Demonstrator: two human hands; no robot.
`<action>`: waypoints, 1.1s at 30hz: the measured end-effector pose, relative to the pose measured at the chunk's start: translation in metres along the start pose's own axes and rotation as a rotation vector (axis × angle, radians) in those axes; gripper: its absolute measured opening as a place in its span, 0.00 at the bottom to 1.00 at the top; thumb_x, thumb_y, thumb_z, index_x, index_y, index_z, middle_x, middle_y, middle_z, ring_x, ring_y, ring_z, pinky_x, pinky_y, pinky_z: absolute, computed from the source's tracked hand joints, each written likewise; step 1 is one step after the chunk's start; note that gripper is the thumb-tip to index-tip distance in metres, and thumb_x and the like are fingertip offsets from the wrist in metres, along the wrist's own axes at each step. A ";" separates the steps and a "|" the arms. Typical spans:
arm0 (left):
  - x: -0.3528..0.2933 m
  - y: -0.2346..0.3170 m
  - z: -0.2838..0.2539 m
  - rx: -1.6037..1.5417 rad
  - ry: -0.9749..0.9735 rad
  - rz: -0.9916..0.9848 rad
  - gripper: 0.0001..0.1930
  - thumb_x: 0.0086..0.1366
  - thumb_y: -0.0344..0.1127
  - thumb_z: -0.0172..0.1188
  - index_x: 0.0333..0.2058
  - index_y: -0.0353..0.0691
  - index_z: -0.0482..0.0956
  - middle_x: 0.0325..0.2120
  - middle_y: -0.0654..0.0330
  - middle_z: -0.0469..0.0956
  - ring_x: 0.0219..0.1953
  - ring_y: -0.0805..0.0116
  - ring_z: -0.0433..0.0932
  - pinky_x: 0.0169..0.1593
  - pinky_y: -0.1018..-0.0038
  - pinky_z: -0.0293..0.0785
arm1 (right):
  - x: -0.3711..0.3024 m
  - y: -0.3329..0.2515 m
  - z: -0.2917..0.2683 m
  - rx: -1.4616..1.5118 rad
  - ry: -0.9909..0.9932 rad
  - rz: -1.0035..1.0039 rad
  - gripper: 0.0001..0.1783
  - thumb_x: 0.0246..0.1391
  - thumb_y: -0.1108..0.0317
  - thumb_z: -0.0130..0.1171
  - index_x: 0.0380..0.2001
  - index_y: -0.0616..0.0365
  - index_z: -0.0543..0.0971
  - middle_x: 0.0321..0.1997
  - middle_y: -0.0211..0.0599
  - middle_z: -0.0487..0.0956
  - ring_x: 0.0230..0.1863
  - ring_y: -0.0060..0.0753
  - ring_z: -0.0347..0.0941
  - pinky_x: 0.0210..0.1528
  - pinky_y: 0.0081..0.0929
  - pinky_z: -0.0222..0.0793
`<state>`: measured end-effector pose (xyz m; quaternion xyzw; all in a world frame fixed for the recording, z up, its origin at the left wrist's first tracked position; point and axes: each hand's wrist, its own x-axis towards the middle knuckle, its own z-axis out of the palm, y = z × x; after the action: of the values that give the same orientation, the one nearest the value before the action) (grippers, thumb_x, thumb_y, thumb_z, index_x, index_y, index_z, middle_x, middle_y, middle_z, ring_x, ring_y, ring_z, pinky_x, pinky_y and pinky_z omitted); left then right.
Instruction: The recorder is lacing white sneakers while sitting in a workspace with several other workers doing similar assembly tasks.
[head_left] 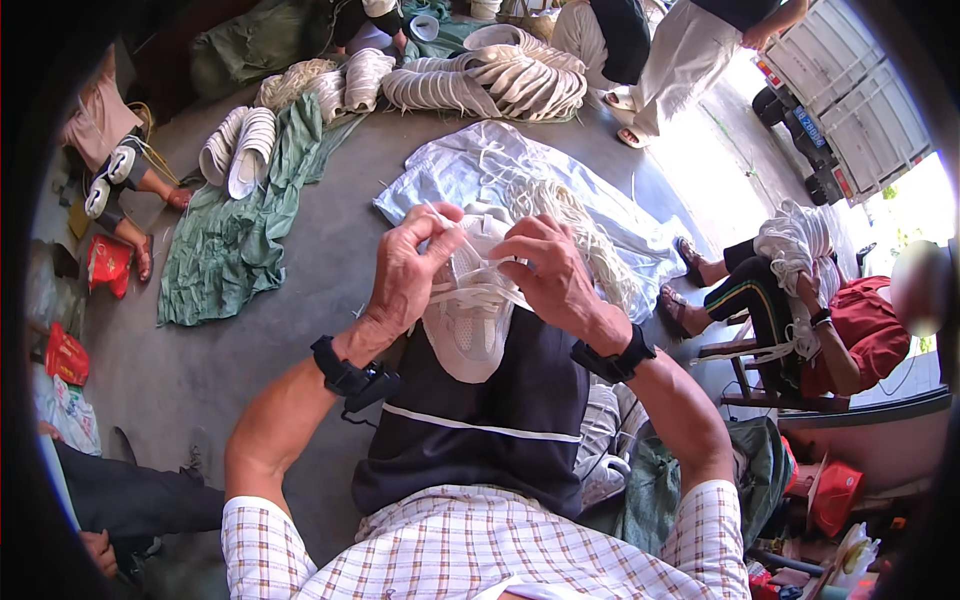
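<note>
A white shoe upper rests on the dark cloth over my lap, its toe toward me. My left hand pinches a thin white shoelace at the upper's left side. Across the lacing area, my right hand has its thumb and fingers closed on the lace on the other side. Loose lace lies over the upper between both hands. My fingers partly hide the eyelets.
Ahead, a pale sheet carries a bundle of white laces. Stacked shoe uppers lie beyond it. At left is a green tarp; at right, a seated person in red holds white laces. A truck stands outside.
</note>
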<state>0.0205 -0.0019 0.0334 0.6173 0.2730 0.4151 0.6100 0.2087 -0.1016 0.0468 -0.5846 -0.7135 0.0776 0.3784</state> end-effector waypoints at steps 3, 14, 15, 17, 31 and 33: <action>0.001 0.006 0.002 0.216 -0.131 0.141 0.09 0.66 0.31 0.60 0.28 0.31 0.77 0.41 0.61 0.80 0.39 0.75 0.74 0.45 0.76 0.70 | 0.003 0.001 0.008 -0.017 -0.056 -0.058 0.07 0.45 0.74 0.66 0.30 0.52 0.84 0.35 0.28 0.76 0.44 0.37 0.69 0.51 0.38 0.57; 0.005 0.008 -0.009 0.181 -0.208 0.080 0.08 0.65 0.32 0.61 0.29 0.32 0.81 0.42 0.61 0.80 0.45 0.74 0.74 0.53 0.73 0.68 | 0.018 0.010 0.008 0.539 -0.272 0.237 0.09 0.47 0.75 0.63 0.31 0.47 0.86 0.34 0.29 0.73 0.45 0.34 0.69 0.50 0.37 0.57; 0.004 0.007 -0.009 0.144 -0.223 0.055 0.08 0.65 0.32 0.61 0.29 0.33 0.81 0.43 0.60 0.79 0.46 0.74 0.74 0.52 0.73 0.68 | 0.015 0.004 0.013 0.310 -0.212 0.091 0.10 0.46 0.76 0.63 0.30 0.47 0.86 0.34 0.28 0.73 0.45 0.33 0.69 0.50 0.37 0.56; 0.006 0.005 -0.009 0.160 -0.239 0.076 0.08 0.65 0.32 0.61 0.29 0.33 0.81 0.44 0.60 0.79 0.46 0.74 0.74 0.52 0.73 0.68 | 0.015 0.007 0.024 0.057 -0.154 -0.101 0.10 0.43 0.75 0.64 0.29 0.45 0.86 0.34 0.27 0.73 0.45 0.33 0.68 0.48 0.36 0.56; 0.011 0.003 -0.014 0.189 -0.237 0.060 0.13 0.66 0.36 0.61 0.28 0.31 0.81 0.37 0.63 0.81 0.41 0.75 0.76 0.49 0.75 0.69 | -0.062 0.105 -0.106 -0.011 0.374 0.340 0.05 0.48 0.80 0.63 0.31 0.62 0.81 0.37 0.36 0.78 0.41 0.30 0.73 0.44 0.25 0.67; 0.008 0.001 -0.024 0.192 -0.213 0.032 0.13 0.66 0.36 0.61 0.29 0.30 0.81 0.37 0.63 0.81 0.41 0.75 0.76 0.48 0.75 0.70 | -0.077 0.110 -0.146 -0.096 0.434 0.659 0.07 0.56 0.70 0.62 0.32 0.64 0.83 0.27 0.31 0.80 0.30 0.24 0.74 0.37 0.24 0.70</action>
<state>0.0044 0.0175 0.0341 0.7176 0.2352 0.3287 0.5672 0.3883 -0.1857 0.0540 -0.8020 -0.3940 0.0363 0.4475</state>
